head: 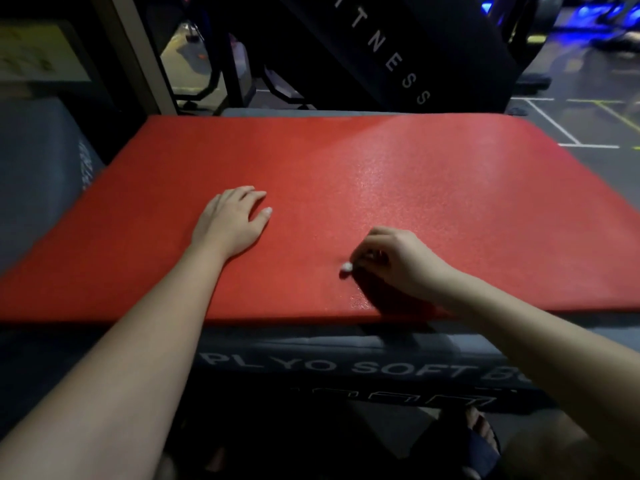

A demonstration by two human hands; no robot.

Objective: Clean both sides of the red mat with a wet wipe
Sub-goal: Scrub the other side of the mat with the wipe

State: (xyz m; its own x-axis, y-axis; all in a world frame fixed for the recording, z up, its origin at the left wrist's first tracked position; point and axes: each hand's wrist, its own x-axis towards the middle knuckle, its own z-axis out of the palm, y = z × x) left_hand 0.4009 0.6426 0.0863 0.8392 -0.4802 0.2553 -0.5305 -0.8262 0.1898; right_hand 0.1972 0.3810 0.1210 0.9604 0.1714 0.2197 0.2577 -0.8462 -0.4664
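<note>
The red mat (346, 161) lies flat on a grey soft box (346, 365), overhanging it on the near side, with its top face up. The wet wipe (345, 268) sits at about 5 o'clock from the mat's middle, close to the near edge. It is wadded into a small white ball, and only a nub of it shows. The right hand (398, 261) pinches it with curled fingers (367, 252) and presses it to the surface. The left hand (230, 221) lies at about 8 o'clock, palm down, its fingers straight and lightly spread, holding nothing.

A sheen runs from about 12 to 4 o'clock, while the left half looks matte. In this dim light that may be lamp glare rather than moisture.

The step in hand looks like wiping the top face. To do it well, the wipe would be better opened out, since a ball this small touches very little of the mat. Long overlapping strokes from the far edge to the near edge would suit, working toward 9 o'clock. The left hand should keep bracing the mat and shift clear before the wipe reaches it. The underside is probably not yet done.
</note>
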